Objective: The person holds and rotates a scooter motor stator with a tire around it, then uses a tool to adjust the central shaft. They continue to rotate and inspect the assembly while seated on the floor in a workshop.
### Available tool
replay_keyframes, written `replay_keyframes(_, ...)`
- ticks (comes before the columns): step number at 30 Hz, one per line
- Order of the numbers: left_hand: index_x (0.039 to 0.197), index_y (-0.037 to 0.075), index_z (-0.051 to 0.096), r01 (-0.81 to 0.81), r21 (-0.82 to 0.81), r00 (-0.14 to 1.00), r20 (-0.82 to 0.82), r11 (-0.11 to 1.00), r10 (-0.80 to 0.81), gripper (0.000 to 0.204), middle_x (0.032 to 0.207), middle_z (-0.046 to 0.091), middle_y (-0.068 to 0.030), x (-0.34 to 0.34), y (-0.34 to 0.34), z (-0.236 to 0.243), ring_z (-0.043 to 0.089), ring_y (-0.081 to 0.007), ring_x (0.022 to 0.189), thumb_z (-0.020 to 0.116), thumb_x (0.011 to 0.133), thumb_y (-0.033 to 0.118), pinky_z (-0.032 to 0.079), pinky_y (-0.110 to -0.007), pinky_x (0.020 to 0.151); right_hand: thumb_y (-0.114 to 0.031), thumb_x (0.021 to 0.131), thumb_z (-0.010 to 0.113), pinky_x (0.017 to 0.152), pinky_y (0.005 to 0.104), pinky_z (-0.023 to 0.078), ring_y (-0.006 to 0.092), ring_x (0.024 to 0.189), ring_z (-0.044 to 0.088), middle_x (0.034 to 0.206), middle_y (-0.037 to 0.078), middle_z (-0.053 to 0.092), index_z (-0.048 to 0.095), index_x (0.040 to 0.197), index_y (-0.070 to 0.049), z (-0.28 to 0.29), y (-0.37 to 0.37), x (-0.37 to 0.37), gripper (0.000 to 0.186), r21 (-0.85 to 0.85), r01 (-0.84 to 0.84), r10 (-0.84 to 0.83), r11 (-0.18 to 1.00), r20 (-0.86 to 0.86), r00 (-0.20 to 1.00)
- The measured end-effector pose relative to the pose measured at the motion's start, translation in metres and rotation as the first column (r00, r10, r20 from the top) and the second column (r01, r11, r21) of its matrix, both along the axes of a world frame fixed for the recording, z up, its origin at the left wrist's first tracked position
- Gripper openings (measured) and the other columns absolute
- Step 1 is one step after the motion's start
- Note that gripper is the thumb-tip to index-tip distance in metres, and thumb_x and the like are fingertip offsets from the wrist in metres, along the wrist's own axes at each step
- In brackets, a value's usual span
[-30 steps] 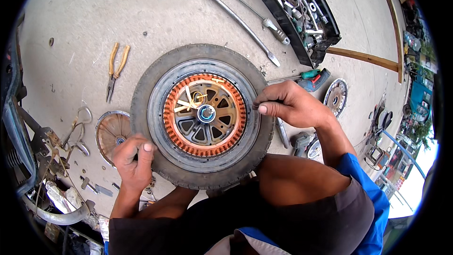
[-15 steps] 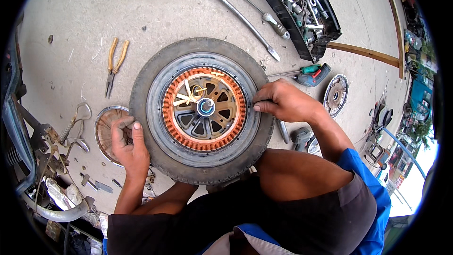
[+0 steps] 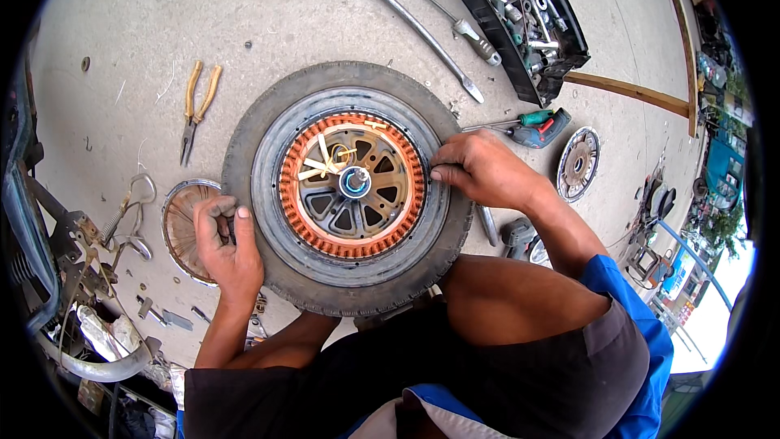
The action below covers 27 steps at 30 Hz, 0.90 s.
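Note:
A wheel with a black tyre [image 3: 349,302] lies flat before me. Inside its grey rim sits a motor stator ringed with copper windings [image 3: 292,223], with an axle [image 3: 355,182] at its centre and pale sleeved wires [image 3: 323,150] beside it. My right hand [image 3: 487,169] is closed in a pinch at the rim's right side; whatever its fingertips hold is hidden. At the tyre's left edge, my left hand [image 3: 227,248] has its fingers curled in and its thumb pointing up. Something small and dark may be among those fingers, too unclear to name.
A round metal cover [image 3: 183,219] lies partly under my left hand. Pliers [image 3: 197,110], a pry bar [image 3: 422,36] and a screwdriver [image 3: 455,20] rest on the concrete. Farther right are a black toolbox [image 3: 520,57], a power drill [image 3: 543,128] and a disc-shaped cover [image 3: 578,164].
My right hand has shifted slightly left, farther in over the rim. My left hand has moved a little right, closer against the tyre. The wheel has hardly moved.

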<state>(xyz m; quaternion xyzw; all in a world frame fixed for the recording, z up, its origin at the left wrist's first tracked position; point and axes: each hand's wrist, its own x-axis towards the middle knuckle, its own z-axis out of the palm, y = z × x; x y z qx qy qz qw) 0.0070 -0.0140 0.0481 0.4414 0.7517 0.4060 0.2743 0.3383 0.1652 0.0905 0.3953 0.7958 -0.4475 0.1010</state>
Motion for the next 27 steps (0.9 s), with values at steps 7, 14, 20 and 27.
replay_keyframes(7, 0.103, -0.002, 0.060, 0.002, 0.008, 1.000, -0.003, 1.000, -0.002, 0.012, 0.102, 0.054, -0.0062, 0.000, -0.001, -0.001, 0.043, -0.0129, 0.080, 0.065, 0.096, 0.005, 0.038, -0.027, 0.071, -0.012, 0.087, 0.075, 0.079, 0.0482, 0.053, 0.0423, 0.088, 0.068, 0.091, 0.021, 0.069, 0.076, 0.100, 0.000, 0.002, 0.000, 0.000, 0.018, 0.063, 0.066, -0.059, 0.996, -0.097, 0.994)
replay_keyframes(14, 0.103, -0.003, 0.060, 0.024, -0.014, 0.999, -0.031, 1.000, -0.024, 0.011, 0.101, 0.054, -0.0059, -0.001, 0.000, 0.000, 0.043, -0.0126, 0.080, 0.064, 0.096, 0.005, 0.037, -0.027, 0.071, -0.014, 0.086, 0.075, 0.077, 0.0492, 0.053, 0.0421, 0.086, 0.067, 0.088, 0.020, 0.069, 0.077, 0.099, -0.002, 0.003, -0.002, 0.003, 0.018, 0.056, -0.016, 0.019, 0.998, -0.054, 0.998)
replay_keyframes(20, 0.104, -0.003, 0.060, 0.032, 0.004, 0.999, -0.032, 0.999, -0.031, 0.011, 0.101, 0.054, -0.0058, -0.001, -0.001, 0.000, 0.044, -0.0127, 0.081, 0.063, 0.096, 0.005, 0.037, -0.027, 0.072, -0.015, 0.086, 0.075, 0.078, 0.0494, 0.054, 0.0406, 0.088, 0.068, 0.088, 0.019, 0.070, 0.077, 0.098, -0.003, 0.002, -0.007, 0.001, 0.017, 0.067, -0.042, 0.042, 0.997, 0.005, 0.999)
replay_keyframes(27, 0.104, -0.004, 0.060, 0.037, 0.003, 0.998, -0.052, 0.999, -0.036, 0.012, 0.102, 0.055, -0.0071, -0.001, 0.001, 0.000, 0.045, -0.0136, 0.083, 0.064, 0.096, 0.005, 0.038, -0.027, 0.072, -0.013, 0.084, 0.076, 0.079, 0.0481, 0.055, 0.0392, 0.088, 0.069, 0.090, 0.017, 0.070, 0.077, 0.096, -0.003, 0.012, -0.013, -0.006, 0.016, 0.030, -0.099, 0.098, 0.995, 0.032, 0.995)
